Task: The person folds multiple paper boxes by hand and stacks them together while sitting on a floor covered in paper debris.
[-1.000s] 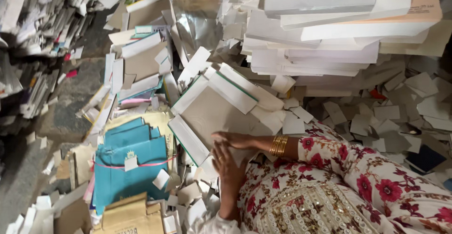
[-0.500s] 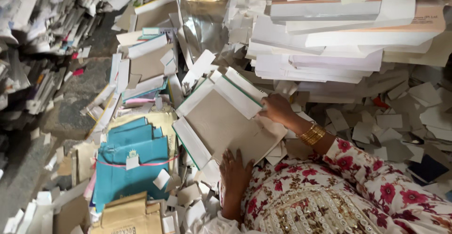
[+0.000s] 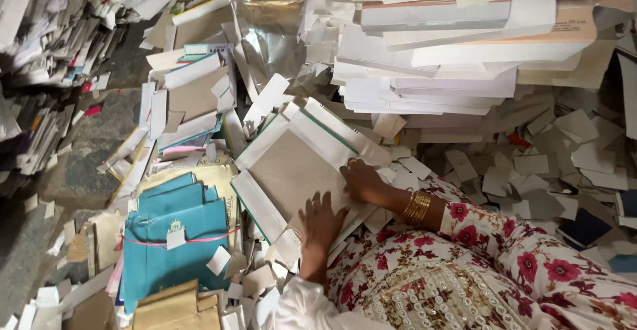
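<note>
While both hands lie flat and open, the left hand (image 3: 323, 218) and right hand (image 3: 361, 178) pressing a brown cardboard sheet (image 3: 292, 170) with white flaps in the lap, the teal bundle (image 3: 174, 237) beside it lies already tied amid loose scraps.

A paper-sorting workroom: stacked white card sheets (image 3: 451, 51), bundled teal folders (image 3: 176, 237) and loose offcuts (image 3: 531, 170) bury the stone floor (image 3: 86, 164).

Teal folders (image 3: 174, 237) lie tied with a pink band, white paper stacks (image 3: 458, 44) heaped beyond (scraps (image 3: 531, 170) strewn everywhere).
</note>
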